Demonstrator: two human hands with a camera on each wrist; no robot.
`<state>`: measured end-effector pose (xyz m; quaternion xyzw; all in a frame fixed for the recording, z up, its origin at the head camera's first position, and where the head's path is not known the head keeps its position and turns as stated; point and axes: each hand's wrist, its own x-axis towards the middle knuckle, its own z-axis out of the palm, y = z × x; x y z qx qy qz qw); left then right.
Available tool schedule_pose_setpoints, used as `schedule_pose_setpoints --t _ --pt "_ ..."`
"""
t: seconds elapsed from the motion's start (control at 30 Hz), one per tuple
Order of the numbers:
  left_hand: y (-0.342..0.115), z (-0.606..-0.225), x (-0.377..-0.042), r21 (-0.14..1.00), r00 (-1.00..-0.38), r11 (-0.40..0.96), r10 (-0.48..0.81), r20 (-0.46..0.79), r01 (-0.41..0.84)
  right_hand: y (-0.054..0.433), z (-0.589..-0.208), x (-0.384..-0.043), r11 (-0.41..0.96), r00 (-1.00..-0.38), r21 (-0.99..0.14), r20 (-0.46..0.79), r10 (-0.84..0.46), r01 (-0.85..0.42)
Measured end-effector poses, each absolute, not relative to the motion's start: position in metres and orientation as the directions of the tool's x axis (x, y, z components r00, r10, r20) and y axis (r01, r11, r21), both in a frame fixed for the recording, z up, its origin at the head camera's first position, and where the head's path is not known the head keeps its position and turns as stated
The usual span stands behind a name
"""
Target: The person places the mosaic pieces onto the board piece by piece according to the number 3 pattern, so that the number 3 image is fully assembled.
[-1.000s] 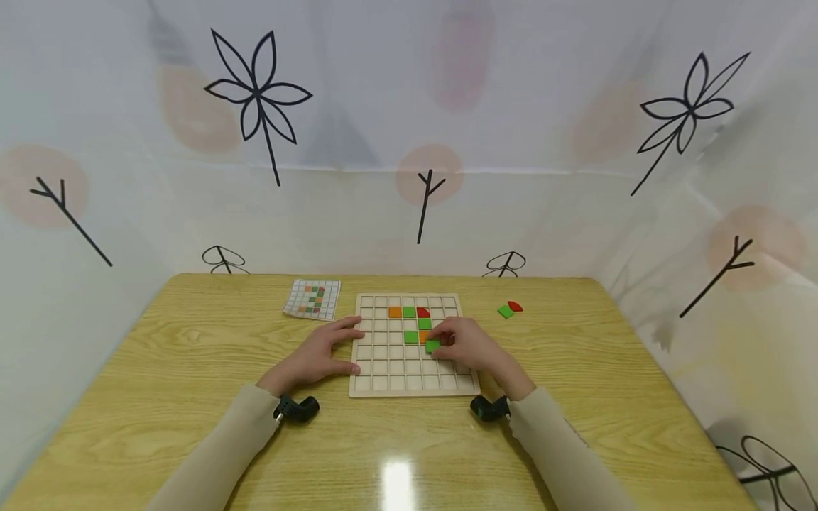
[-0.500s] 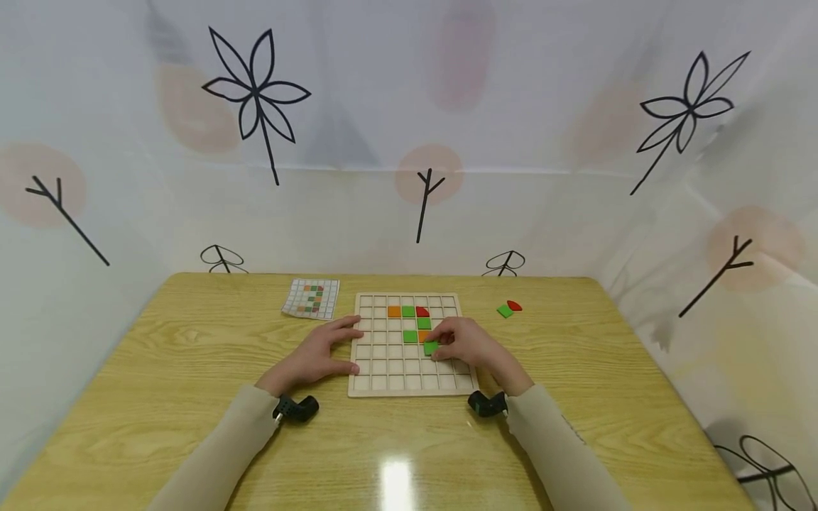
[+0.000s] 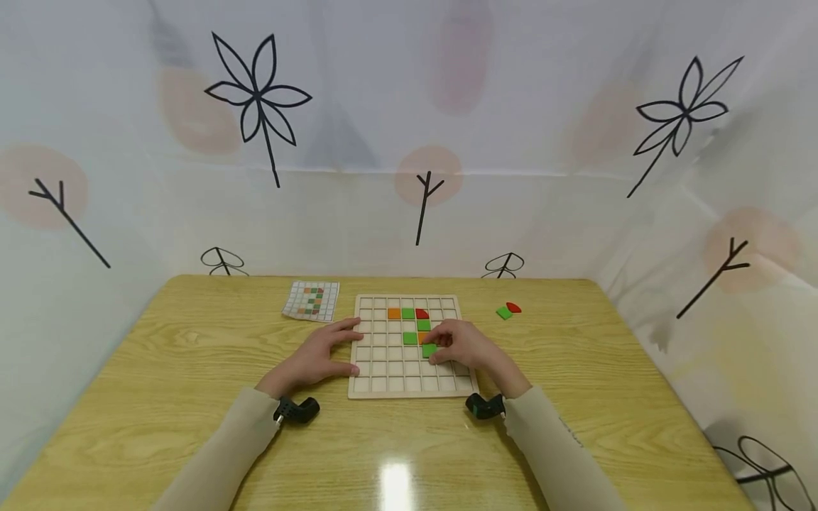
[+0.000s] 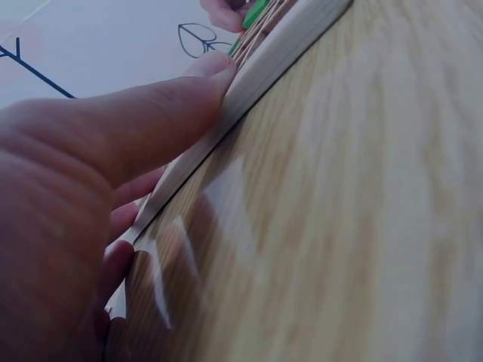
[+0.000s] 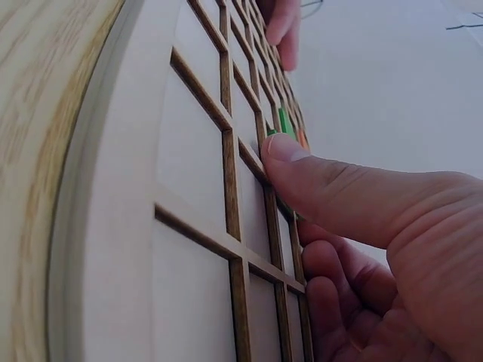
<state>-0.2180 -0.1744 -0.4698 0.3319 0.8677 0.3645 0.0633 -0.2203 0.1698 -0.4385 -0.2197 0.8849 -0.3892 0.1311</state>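
Note:
A pale wooden grid board [image 3: 409, 394] lies between both hands. My left hand [image 3: 313, 355], fingers spread and thumb apart, rests on its left edge; the left wrist view has the thumb along the rim. At the board's middle right, my right hand [image 3: 466, 348] pinches a green square tile [image 3: 429, 350] between thumb and fingertips, low over the grid. Just behind it, an orange tile [image 3: 421, 338] is partly hidden by a finger. A green tile [image 3: 410, 338] sits to its left and another green tile [image 3: 424, 325] farther back. The back row has orange [image 3: 393, 314], green [image 3: 408, 314] and red [image 3: 422, 314] tiles.
On the table [image 3: 396, 440], a pattern card [image 3: 311, 300] with a coloured grid lies beyond the left hand. A loose green tile [image 3: 504, 312] and a red rounded piece [image 3: 514, 307] lie to the right of the board. A patterned cloth [image 3: 358, 227] hangs behind.
The green tile in my right hand has shifted slightly left and toward the front, now straighter with the grid. My left hand has stayed on the board's edge.

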Motion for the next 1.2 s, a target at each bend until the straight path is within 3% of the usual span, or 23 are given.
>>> schedule_pose_setpoints --t 0.67,1.2 --pt "-0.1714 -0.4680 -0.2184 0.682 -0.775 0.519 0.621 0.115 0.516 0.1695 -0.4393 -0.2234 0.649 -0.874 -0.715 -0.111 -0.474 -0.261" --pt "-0.1729 -0.4670 -0.2180 0.658 -0.770 0.527 0.624 0.130 0.538 0.1775 -0.4354 -0.2247 0.568 -0.876 -0.783 -0.063 -0.477 -0.253"
